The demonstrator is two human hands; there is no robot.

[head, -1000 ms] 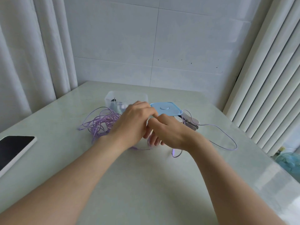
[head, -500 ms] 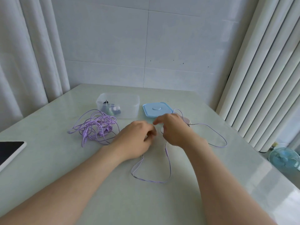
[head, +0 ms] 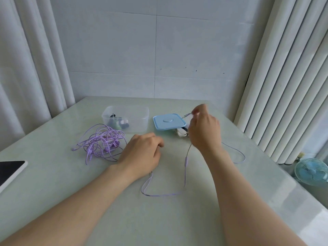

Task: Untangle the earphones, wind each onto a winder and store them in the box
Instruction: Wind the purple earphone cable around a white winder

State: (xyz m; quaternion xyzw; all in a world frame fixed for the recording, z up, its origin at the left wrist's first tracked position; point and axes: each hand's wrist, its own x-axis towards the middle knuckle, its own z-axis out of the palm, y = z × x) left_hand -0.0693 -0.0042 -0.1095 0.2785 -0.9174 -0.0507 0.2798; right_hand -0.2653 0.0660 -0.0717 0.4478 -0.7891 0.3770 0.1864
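The right hand (head: pixel 204 128) is hovering at centre right of the frame, pinching the plug end of a freed cord (head: pixel 186 161). The cord is dropping down the frame, looping across the bench (head: pixel 159 228) and running up under the left hand (head: pixel 143 153). That hand's fingers are curling, but I cannot tell whether they are gripping it. The winders (head: pixel 181 133) are lying just left of the right hand, by the lid (head: pixel 168 121), so that hand is nearer. The tangle (head: pixel 101 141) is sitting below-left of the box (head: pixel 126 118).

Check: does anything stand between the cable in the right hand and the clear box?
Only the blue lid, lying flat between the right hand and the open box; the cable could likely pass over it.
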